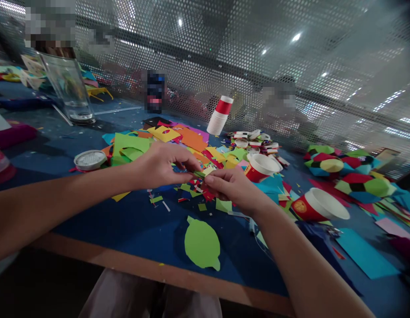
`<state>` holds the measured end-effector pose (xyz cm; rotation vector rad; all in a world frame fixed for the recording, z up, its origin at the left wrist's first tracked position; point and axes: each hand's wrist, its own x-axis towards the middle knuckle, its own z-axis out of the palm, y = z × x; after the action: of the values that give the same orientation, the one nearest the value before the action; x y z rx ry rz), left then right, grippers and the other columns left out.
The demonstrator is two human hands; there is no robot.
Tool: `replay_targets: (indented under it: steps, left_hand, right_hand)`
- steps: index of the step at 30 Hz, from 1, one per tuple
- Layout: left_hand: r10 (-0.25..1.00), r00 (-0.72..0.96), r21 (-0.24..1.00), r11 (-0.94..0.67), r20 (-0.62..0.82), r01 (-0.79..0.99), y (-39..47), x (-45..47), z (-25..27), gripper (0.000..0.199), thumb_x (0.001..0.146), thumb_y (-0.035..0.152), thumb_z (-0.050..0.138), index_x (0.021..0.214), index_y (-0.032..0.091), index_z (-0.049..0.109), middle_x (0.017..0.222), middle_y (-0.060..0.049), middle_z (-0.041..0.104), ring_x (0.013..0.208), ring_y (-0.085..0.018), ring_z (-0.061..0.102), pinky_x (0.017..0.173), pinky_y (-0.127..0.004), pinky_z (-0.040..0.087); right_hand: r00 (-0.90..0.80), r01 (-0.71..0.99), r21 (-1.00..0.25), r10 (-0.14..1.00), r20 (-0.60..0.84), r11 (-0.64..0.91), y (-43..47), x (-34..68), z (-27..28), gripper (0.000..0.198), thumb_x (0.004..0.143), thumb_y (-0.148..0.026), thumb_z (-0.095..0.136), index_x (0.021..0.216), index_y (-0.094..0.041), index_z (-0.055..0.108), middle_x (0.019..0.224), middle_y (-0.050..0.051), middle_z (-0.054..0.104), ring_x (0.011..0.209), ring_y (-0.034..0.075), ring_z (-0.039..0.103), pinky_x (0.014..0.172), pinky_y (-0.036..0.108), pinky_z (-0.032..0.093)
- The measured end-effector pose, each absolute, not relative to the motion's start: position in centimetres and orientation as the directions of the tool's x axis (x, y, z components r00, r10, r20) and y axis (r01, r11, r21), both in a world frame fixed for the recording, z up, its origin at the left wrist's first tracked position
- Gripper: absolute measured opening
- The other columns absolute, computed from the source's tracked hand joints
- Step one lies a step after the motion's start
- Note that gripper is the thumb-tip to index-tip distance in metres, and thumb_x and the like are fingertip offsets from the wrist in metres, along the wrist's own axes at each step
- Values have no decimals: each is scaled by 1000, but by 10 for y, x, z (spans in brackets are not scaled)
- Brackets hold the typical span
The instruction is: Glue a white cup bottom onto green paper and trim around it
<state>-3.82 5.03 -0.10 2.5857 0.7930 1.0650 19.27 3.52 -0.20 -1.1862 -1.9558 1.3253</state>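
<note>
Over the middle of the blue table, my left hand (163, 165) and my right hand (236, 185) come together fingertip to fingertip. Between them is a small piece of green paper (200, 174), pinched from both sides and partly hidden by my fingers. A light green paper cut-out (202, 244), rounded with a small tab at each end, lies flat below my hands near the table's front edge. Under and behind my fingers is a pile of coloured paper scraps (191, 138), with a larger green sheet (130, 143) beside my left wrist.
A tilted paper cup (301, 207) lies right of my forearm; another cup (260, 170) stands behind it. Further back are stacked cups (220, 115) and several tape rolls (241, 142). A glass vase (70, 92) stands left, near a round lid (90, 160). Perforated metal panels (205, 53) border the table.
</note>
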Motion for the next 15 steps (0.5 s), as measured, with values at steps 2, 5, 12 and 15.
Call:
replay_targets:
  steps: [2, 5, 12, 15]
  left_hand:
    - [569, 579, 404, -822, 583, 401, 50, -38, -1, 13, 83, 23, 68, 93, 20, 76, 83, -1, 77, 73, -12, 69, 68, -19, 48]
    - [582, 574, 417, -813, 575, 407, 50, -37, 0, 14, 82, 23, 67, 93, 19, 76, 84, -1, 77, 74, -13, 69, 68, -19, 48]
    - [590, 586, 420, -807, 555, 415, 49, -37, 1, 14, 82, 24, 66, 92, 21, 76, 85, -1, 77, 73, -13, 69, 68, -21, 48]
    - [581, 588, 409, -814, 562, 412, 49, -37, 1, 14, 83, 24, 66, 92, 22, 76, 85, 0, 77, 74, -13, 69, 69, -21, 48]
  right_hand:
    - [-495, 386, -912, 865, -79, 137, 36, 194, -3, 49, 78, -65, 68, 69, -17, 63, 54, -5, 43, 49, 9, 34, 46, 24, 22]
    - [-499, 381, -916, 862, -89, 125, 36, 195, -4, 48, 79, -64, 68, 69, -17, 62, 56, -4, 45, 50, 9, 36, 47, 24, 23]
    - [-514, 368, -922, 852, -98, 116, 37, 194, -4, 49, 77, -66, 69, 69, -18, 61, 54, -5, 44, 49, 8, 33, 45, 24, 22]
    - [-515, 366, -923, 852, -97, 116, 36, 193, -3, 50, 75, -67, 69, 70, -17, 62, 53, -5, 42, 48, 8, 32, 45, 24, 21]
